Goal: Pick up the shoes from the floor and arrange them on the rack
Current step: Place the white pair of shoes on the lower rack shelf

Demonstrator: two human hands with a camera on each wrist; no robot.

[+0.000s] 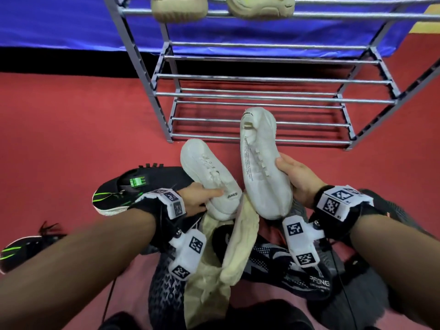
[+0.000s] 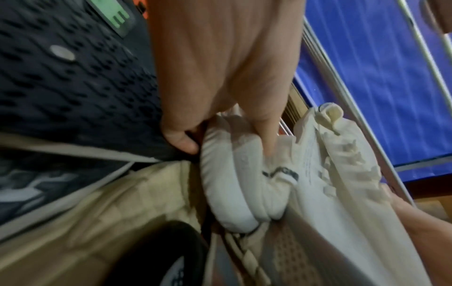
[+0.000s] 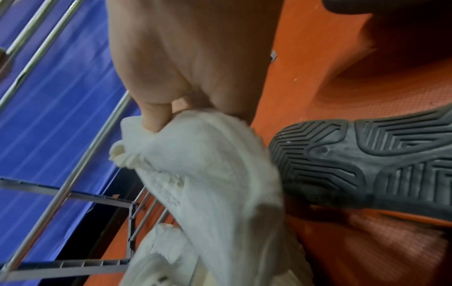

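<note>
Across a red floor (image 1: 59,129) that fills most of the head view, a blue sheet (image 1: 59,22) hangs along the far side with a black band beneath it. Before it stands a grey metal rack (image 1: 273,95) of chrome bars, three tiers showing; two beige shoes (image 1: 179,8) rest soles-out on the top tier, the lower tiers bare. Nearer the person, a heap of shoes lies on the floor: a black shoe with green stripes (image 1: 114,194) at left, a dark patterned shoe (image 1: 273,260) in the middle, a cream shoe (image 1: 240,244) sole-up between them. The left hand (image 1: 197,197) has its grip closed on the heel of one white shoe (image 1: 209,172), thumb on top. The right hand (image 1: 297,179) clamps a second white shoe (image 1: 262,167) by its side, heel pointing toward the rack's lowest tier, both shoes lifted just above the heap.
</note>
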